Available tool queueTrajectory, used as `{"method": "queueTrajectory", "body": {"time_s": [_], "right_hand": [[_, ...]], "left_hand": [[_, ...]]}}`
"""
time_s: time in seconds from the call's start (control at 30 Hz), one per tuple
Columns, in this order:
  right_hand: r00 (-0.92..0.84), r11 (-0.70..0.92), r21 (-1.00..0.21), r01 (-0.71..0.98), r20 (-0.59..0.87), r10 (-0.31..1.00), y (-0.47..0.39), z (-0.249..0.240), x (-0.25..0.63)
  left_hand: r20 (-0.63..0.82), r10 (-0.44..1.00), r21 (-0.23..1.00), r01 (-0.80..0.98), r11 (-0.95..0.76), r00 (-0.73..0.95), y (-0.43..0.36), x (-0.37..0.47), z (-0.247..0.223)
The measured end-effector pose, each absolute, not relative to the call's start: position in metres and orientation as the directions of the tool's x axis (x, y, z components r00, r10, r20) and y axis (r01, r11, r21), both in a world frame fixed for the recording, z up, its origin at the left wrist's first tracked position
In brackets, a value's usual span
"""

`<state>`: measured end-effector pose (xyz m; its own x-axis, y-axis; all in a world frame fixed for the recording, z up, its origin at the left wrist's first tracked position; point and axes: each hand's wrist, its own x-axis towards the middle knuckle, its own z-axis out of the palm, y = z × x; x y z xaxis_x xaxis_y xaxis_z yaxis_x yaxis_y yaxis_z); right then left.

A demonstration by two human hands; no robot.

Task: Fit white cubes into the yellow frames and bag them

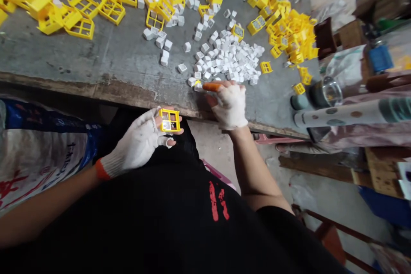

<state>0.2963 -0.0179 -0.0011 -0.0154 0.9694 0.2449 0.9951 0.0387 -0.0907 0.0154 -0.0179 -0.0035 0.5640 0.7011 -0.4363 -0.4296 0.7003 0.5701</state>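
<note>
My left hand [144,137], in a white fingerless glove with an orange cuff, holds a small yellow frame [170,120] with four openings, just off the table's front edge. My right hand [229,105], gloved in white, is wrapped round an orange-brown handle [212,87] over the table's edge. The handle's tip is beside a white piece [198,86] with a bit of yellow on it. Behind my right hand lies a heap of small white cubes [227,58]. A single yellow frame [266,67] rests at the heap's right side.
Many yellow frames [112,8] lie at the back left of the grey table [122,55]. Another yellow pile [292,34] lies at the right, near a clear cup [330,91] and a long printed tube [346,112]. A printed sack [41,150] stands at the left.
</note>
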Motion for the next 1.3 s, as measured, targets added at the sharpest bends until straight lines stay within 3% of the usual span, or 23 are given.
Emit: {"method": "queueTrajectory", "body": {"time_s": [0.13, 0.43, 0.53, 0.6, 0.7, 0.8, 1.03, 1.17, 1.3], "right_hand": [[0.018, -0.015, -0.025, 1.0, 0.144, 0.989, 0.018, -0.004, 0.296], [0.181, -0.165, -0.35, 0.922, 0.013, 0.983, 0.011, -0.005, 0.294], [0.133, -0.058, -0.43, 0.901, 0.146, 0.98, -0.002, -0.006, 0.305], [0.046, 0.041, -0.397, 0.917, 0.206, 0.977, -0.004, -0.008, 0.311], [-0.149, 0.191, -0.318, 0.929, 0.153, 0.977, 0.003, -0.014, 0.316], [-0.247, 0.271, -0.334, 0.903, 0.114, 0.962, 0.008, -0.014, 0.311], [-0.35, 0.475, -0.347, 0.809, 0.365, 0.863, -0.03, 0.009, 0.253], [-0.361, 0.499, -0.321, 0.805, 0.402, 0.842, -0.044, 0.008, 0.222], [-0.365, 0.48, -0.402, 0.779, 0.332, 0.87, -0.045, 0.005, 0.227]], "left_hand": [[-0.439, 0.704, 0.58, -0.422, 0.697, 0.558, -0.019, 0.016, -0.004], [-0.45, 0.686, 0.567, -0.411, 0.714, 0.572, -0.019, 0.016, -0.006], [-0.458, 0.687, 0.569, -0.408, 0.714, 0.565, -0.017, 0.017, -0.004], [-0.462, 0.689, 0.57, -0.408, 0.713, 0.558, -0.017, 0.018, -0.004], [-0.47, 0.684, 0.561, -0.409, 0.72, 0.558, -0.018, 0.019, -0.004], [-0.462, 0.681, 0.54, -0.429, 0.724, 0.568, -0.019, 0.02, -0.004], [-0.443, 0.666, 0.486, -0.464, 0.741, 0.6, -0.019, 0.02, -0.005], [-0.413, 0.669, 0.49, -0.468, 0.735, 0.618, -0.018, 0.015, -0.009], [-0.39, 0.653, 0.498, -0.447, 0.743, 0.649, -0.017, 0.01, -0.012]]}}
